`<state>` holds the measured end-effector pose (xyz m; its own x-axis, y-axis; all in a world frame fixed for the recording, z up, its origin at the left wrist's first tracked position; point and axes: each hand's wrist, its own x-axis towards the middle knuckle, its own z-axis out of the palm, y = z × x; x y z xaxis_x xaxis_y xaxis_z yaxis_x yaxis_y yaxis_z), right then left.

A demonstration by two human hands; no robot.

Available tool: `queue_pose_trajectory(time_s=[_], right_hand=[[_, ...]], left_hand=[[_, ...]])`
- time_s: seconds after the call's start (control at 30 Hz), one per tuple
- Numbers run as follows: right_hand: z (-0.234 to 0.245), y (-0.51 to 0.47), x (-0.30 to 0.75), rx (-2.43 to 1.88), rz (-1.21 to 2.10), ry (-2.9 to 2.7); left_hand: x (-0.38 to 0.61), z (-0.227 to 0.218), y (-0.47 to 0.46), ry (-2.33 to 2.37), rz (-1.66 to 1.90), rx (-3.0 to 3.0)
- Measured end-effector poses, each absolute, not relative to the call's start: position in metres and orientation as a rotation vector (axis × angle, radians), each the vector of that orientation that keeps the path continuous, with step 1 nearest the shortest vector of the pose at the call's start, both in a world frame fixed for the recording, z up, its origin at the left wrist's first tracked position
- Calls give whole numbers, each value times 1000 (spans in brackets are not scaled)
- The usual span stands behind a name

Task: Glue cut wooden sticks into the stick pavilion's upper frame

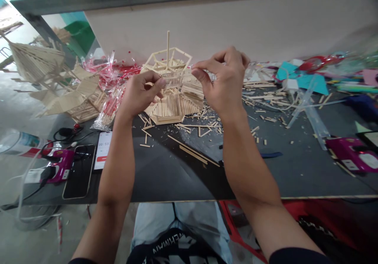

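Note:
A model building of thin wooden sticks (168, 106) stands on the dark table, with a slatted lower roof, a many-sided frame on top and an upright stick (168, 47) in its middle. My left hand (140, 93) is at the model's left front, thumb and fingers curled closely together. At the upper frame's right side, my right hand (226, 77) has thumb and forefinger pinched. Whatever either hand holds is too small or hidden to make out. Long loose sticks (193, 154) lie on the table in front of the model.
Stick offcuts (209, 126) litter the table. Another stick model (79, 95) stands left, beside plastic-wrapped red-tipped sticks (109, 108). Two phones (79, 171), a purple power strip (63, 165) and cables lie front left. Another purple power strip (354, 154) and blue pieces (313, 84) are right.

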<state>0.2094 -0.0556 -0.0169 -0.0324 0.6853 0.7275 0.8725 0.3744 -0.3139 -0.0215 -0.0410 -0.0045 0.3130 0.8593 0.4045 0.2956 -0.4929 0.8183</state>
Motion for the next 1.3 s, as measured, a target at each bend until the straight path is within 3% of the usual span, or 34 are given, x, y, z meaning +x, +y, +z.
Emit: queue_pose_trajectory(time_s=[0.33,1.3], right_hand=[[-20,-52,209,-1404,-467,-1817],[-16,-54,205,-1526,-382,-1878]], left_hand=[[-22,-6,-39,1030,1140,1985],[-21,-7,-38,1002,1151,1989]])
